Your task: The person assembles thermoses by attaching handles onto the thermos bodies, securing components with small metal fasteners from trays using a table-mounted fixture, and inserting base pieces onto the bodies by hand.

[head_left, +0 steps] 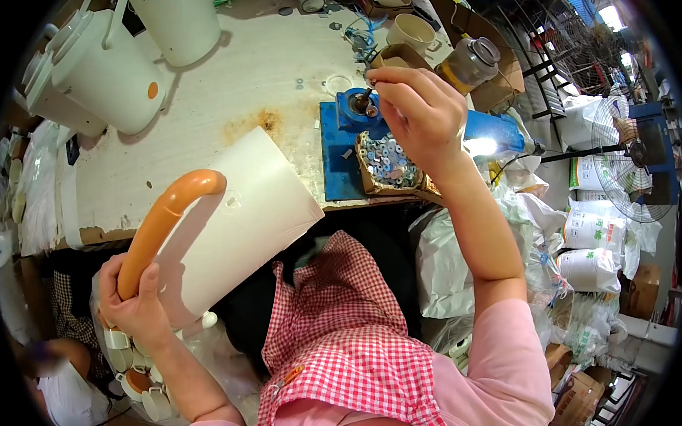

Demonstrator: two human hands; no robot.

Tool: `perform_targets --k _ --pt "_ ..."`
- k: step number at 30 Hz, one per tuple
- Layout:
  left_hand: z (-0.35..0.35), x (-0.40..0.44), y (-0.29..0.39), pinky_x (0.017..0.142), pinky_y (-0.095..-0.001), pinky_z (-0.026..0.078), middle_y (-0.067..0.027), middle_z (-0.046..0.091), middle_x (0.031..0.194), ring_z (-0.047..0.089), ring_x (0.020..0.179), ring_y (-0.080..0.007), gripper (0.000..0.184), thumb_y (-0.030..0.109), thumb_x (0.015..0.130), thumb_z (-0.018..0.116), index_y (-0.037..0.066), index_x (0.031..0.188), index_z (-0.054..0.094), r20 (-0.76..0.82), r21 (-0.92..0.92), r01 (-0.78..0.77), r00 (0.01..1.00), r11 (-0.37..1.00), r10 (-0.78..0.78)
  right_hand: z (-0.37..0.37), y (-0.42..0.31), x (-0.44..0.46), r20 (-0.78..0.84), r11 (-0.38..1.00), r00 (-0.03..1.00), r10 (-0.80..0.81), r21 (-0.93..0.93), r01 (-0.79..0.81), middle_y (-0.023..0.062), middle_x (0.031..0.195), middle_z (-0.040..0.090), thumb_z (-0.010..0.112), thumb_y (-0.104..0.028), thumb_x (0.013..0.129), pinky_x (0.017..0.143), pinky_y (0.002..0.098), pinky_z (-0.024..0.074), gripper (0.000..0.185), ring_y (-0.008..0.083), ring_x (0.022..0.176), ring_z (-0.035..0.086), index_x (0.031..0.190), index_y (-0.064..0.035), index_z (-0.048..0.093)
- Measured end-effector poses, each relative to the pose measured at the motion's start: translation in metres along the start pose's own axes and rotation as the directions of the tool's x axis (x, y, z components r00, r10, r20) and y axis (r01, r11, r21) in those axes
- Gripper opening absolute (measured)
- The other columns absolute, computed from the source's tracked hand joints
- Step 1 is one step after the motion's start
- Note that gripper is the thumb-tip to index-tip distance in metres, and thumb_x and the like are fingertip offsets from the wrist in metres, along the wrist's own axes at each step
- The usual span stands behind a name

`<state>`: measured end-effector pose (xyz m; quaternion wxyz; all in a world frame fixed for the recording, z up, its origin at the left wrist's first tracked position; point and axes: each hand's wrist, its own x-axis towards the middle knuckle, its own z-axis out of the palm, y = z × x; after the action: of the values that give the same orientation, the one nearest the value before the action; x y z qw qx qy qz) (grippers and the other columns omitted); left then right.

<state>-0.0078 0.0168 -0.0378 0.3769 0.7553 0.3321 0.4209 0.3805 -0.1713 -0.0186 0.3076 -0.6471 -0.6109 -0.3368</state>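
Observation:
My left hand (pixel 136 302) is wrapped around the lower end of a curved orange handle (pixel 168 207). The handle's upper end meets a cream plastic cylinder (pixel 243 209), which lies tilted across the table's front edge. A small hole shows in the cylinder's wall beside the handle. Raised over a blue bench device (pixel 354 108), my right hand (pixel 423 114) has its thumb and fingertips pinched together. Whatever small dark thing is between them is too small to name. Just below that hand, a cut-down cardboard box (pixel 391 166) holds many small washers or similar metal pieces.
Finished-looking cream jugs (pixel 109 73) stand at the table's left. A cup (pixel 413 34), a glass jar (pixel 470 63) and a lit lamp (pixel 482 146) are at the right. Plastic bags (pixel 460 255) and a fan (pixel 636 152) lie beyond the right side.

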Motion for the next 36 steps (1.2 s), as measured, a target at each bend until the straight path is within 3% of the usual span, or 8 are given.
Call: perform_targets --k 5,6,7,9,13,16,20,36 --pt "-0.004 0.007 0.002 0.080 -0.0243 0.046 -0.0027 0.062 0.095 0.057 0.085 -0.0108 0.031 0.009 0.080 0.084 -0.002 0.099 0.062 -0.038 -0.007 0.025 0.999 1.000 -0.025 -0.016 -0.021 -0.005 -0.180 0.989 0.976 0.122 0.105 -0.104 0.0052 0.091 0.072 0.073 -0.003 0.075 0.066 0.0292 0.0547 0.010 0.0221 0.072 0.067 0.081 -0.0073 0.066" --pt "-0.007 0.011 0.003 0.080 -0.0243 0.047 -0.0026 0.063 0.095 0.057 0.085 -0.0108 0.030 0.008 0.080 0.084 -0.002 0.099 0.063 -0.047 0.008 0.057 0.997 0.998 -0.057 -0.025 -0.040 -0.014 -0.025 0.900 0.932 0.361 0.272 -0.341 0.0069 0.091 0.072 0.072 -0.005 0.079 0.068 0.0289 0.0546 0.008 0.0202 0.074 0.068 0.084 -0.0058 0.067" --pt "-0.008 0.017 0.006 0.080 -0.0243 0.047 -0.0026 0.063 0.095 0.057 0.085 -0.0108 0.030 0.008 0.080 0.084 -0.002 0.099 0.063 -0.046 0.012 0.049 0.998 0.999 -0.048 -0.032 -0.054 -0.021 0.165 0.730 0.821 0.546 0.388 -0.563 0.0087 0.091 0.072 0.071 -0.006 0.082 0.069 0.0286 0.0546 0.006 0.0183 0.076 0.069 0.087 -0.0044 0.067" --pt "-0.005 0.032 0.016 0.079 -0.0234 0.047 -0.0017 0.064 0.093 0.058 0.084 -0.0097 0.028 0.004 0.078 0.083 -0.002 0.097 0.064 -0.061 0.044 -0.064 0.996 0.997 0.066 -0.026 -0.078 -0.026 0.498 0.344 0.693 0.521 0.621 -0.704 0.0081 0.088 0.071 0.070 -0.014 0.090 0.073 0.0270 0.0531 0.017 0.0141 0.080 0.066 0.096 0.0008 0.066" --pt "0.037 0.066 0.062 0.076 -0.0221 0.048 -0.0011 0.065 0.090 0.058 0.080 -0.0090 0.027 0.001 0.077 0.083 -0.002 0.097 0.065 -0.039 0.106 -0.151 0.987 0.983 0.156 -0.004 -0.088 -0.019 0.702 -0.285 0.526 0.479 0.692 -0.663 0.0025 0.091 0.069 0.067 -0.023 0.096 0.076 0.0259 0.0506 0.026 0.0076 0.083 0.060 0.103 0.0025 0.066" --pt "0.084 0.087 0.086 0.074 -0.0207 0.048 -0.0007 0.066 0.087 0.059 0.078 -0.0081 0.025 -0.001 0.076 0.083 -0.001 0.096 0.067 -0.086 -0.044 -0.151 0.985 0.987 0.147 -0.006 -0.069 -0.027 0.469 -0.098 0.585 0.662 0.828 -0.552 0.0017 0.098 0.069 0.062 -0.017 0.100 0.078 0.0234 0.0491 0.025 0.0053 0.086 0.058 0.114 0.0041 0.065" --pt "0.135 0.102 0.096 0.071 -0.0198 0.048 0.0001 0.067 0.085 0.060 0.076 -0.0067 0.026 0.004 0.074 0.087 0.000 0.092 0.068 -0.013 -0.159 -0.215 0.976 0.964 0.215 -0.015 -0.047 -0.039 0.348 -0.077 0.542 0.764 0.885 -0.459 0.0036 0.102 0.070 0.063 -0.019 0.101 0.081 0.0226 0.0480 0.030 0.0071 0.089 0.061 0.118 0.0051 0.063" --pt "0.172 0.112 0.081 0.063 -0.0208 0.045 0.0027 0.061 0.077 0.056 0.070 -0.0059 0.028 0.010 0.075 0.088 0.000 0.091 0.067 0.128 -0.133 -0.162 0.975 0.978 0.179 -0.011 -0.037 -0.058 0.380 -0.088 0.458 0.804 0.837 -0.540 0.0032 0.100 0.069 0.060 -0.023 0.103 0.080 0.0236 0.0482 0.032 0.0075 0.088 0.059 0.116 0.0050 0.064"
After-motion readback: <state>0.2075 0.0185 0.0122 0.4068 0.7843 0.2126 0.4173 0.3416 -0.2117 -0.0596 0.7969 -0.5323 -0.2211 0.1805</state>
